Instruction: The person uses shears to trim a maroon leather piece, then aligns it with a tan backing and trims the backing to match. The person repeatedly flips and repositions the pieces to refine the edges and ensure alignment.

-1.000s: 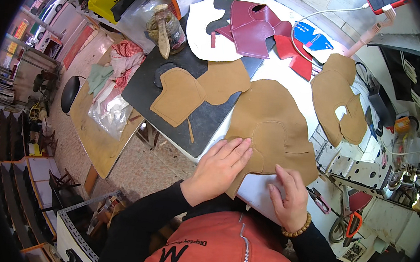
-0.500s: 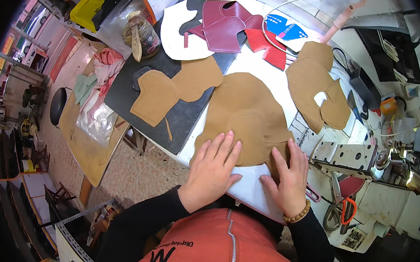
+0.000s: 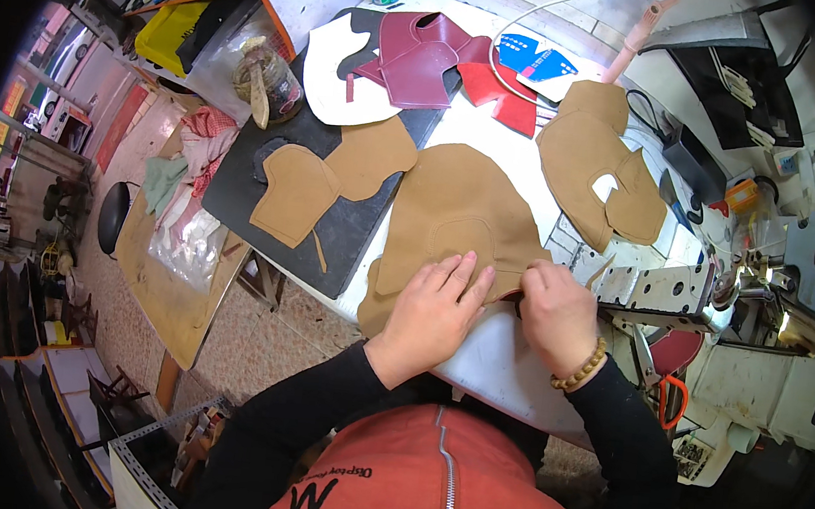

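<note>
A large tan leather piece with stitched lines lies on the white tabletop in front of me. My left hand rests on its near part, fingers stretched out and lying flat. At its near right corner, my right hand is closed on the leather edge, lifting it slightly, with the fingertips partly hidden. Smaller tan leather pieces lie to the left on a black mat. Another tan leather assembly with a cut-out opening lies at the far right.
Beyond lie a white cut pattern, a maroon leather piece, a red piece and a blue-and-white card. A jar with a brush stands at left. A metal machine arm and orange-handled scissors are beside my right hand.
My right hand has gone from lying flat to closing on the leather's near right edge. My left hand has slid slightly right, still flat. The view has shifted a little.
</note>
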{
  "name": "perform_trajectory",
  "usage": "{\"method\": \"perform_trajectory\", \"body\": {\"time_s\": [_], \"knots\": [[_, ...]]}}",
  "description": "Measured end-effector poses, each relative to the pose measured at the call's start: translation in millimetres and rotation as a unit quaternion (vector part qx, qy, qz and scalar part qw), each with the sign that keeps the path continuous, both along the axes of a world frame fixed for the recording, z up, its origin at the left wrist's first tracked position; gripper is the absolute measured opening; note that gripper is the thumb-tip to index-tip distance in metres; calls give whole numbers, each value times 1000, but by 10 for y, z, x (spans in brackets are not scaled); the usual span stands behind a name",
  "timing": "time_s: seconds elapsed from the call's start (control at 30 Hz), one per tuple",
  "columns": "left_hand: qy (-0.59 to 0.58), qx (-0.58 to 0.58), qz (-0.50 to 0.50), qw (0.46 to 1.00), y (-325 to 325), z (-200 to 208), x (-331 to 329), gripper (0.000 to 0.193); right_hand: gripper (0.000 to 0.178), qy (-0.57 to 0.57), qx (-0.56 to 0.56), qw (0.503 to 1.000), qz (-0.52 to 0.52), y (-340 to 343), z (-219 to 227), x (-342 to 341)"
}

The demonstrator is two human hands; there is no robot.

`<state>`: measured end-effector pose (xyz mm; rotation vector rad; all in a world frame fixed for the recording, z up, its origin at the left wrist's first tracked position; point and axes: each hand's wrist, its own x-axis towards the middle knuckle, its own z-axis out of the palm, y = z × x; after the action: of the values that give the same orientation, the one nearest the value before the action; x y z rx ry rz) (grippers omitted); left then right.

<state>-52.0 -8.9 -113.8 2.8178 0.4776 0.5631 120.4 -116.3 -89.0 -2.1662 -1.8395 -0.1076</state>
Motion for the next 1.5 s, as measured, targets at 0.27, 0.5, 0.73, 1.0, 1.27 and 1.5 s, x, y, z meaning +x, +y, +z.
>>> {"method": "perform_trajectory", "body": {"time_s": [0.27,0.5,0.73,1.0,1.27,1.5], "knots": [[-46,-46,8,998,9,-23,-39,36,16,176,-24,981,-77,12,128,179],[-85,-286,51,953,137,89,-94,29,34,34,8,999,0,-114,104,-78],[-37,-156,39,986,20,111,-46,31,39,-35,12,999,24,-209,-22,-236],[-6,-11,20,1000,-151,-62,-39,47,30,122,2,992,15,-132,33,-88],[33,-113,-11,993,-333,63,-126,63,41,19,14,1000,-3,-26,-48,-212],[-23,-151,9,988,-329,190,-463,47,40,34,-10,999,-6,15,-17,-205]]}}
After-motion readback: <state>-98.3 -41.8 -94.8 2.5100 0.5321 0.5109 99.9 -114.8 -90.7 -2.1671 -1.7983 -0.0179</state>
